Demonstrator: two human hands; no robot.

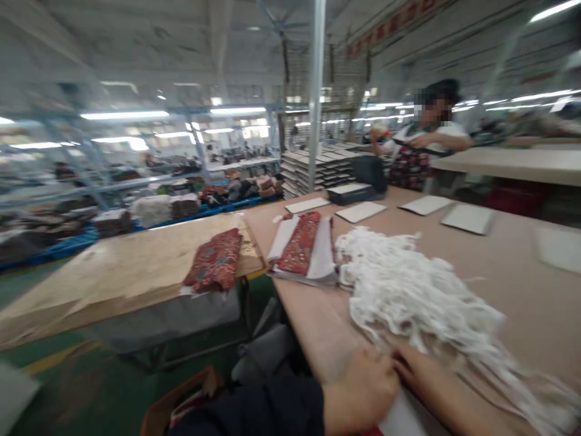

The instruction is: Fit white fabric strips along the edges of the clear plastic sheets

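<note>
My left hand [367,387], in a dark sleeve, is closed at the near edge of the pinkish-brown table [313,327]. Close against it is my right hand [420,372], its fingers curled and partly hidden. What the two hands grip is hidden and blurred. Below them a white sheet-like piece [402,418] and a bit of red show. Just beyond my hands lies a large tangled heap of white strips [408,284], trailing down past my right forearm. Farther left on the table, folded red patterned fabric [300,242] rests on white sheets [322,254].
Another red patterned cloth [215,260] lies on the lower tan table [113,266] to the left. Flat white panels [361,212] are spread along the far side. Behind them rise stacked panels [299,172] and a metal post [316,97]. A person [422,139] stands at the back right.
</note>
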